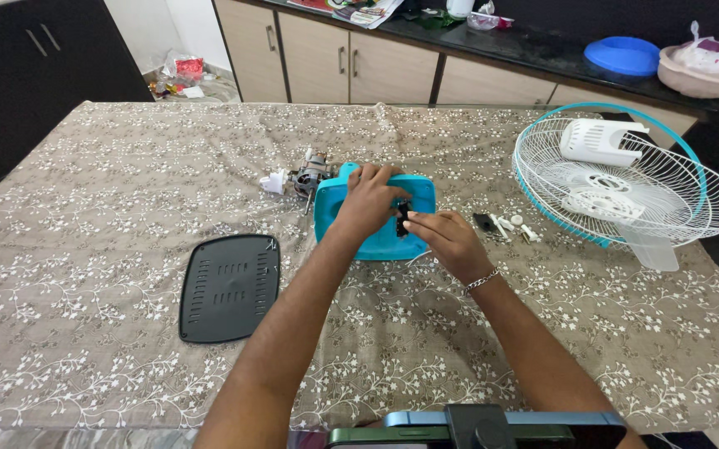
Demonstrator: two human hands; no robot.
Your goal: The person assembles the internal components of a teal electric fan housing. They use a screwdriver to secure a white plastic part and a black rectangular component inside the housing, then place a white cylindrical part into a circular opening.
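my left hand (369, 199) lies curled over the top of the teal fan housing (339, 218), pressing it to the table, and my right hand (443, 237) pinches a small black part (402, 219) against the housing's face; both are closed on what they hold. the housing sits at the middle of the table, the motor (310, 177) sticking out of it toward 10 o'clock.

i judge the fan well apart by now: the black back cover (229, 287) lies loose at 8 o'clock, a few white and black small parts (505, 225) just to 3 o'clock. what remains on the housing i can't tell under my hands.

at 2 o'clock the white wire guard (713, 198) lies like a bowl, holding the fan blade hub and a white plastic cover (602, 140).
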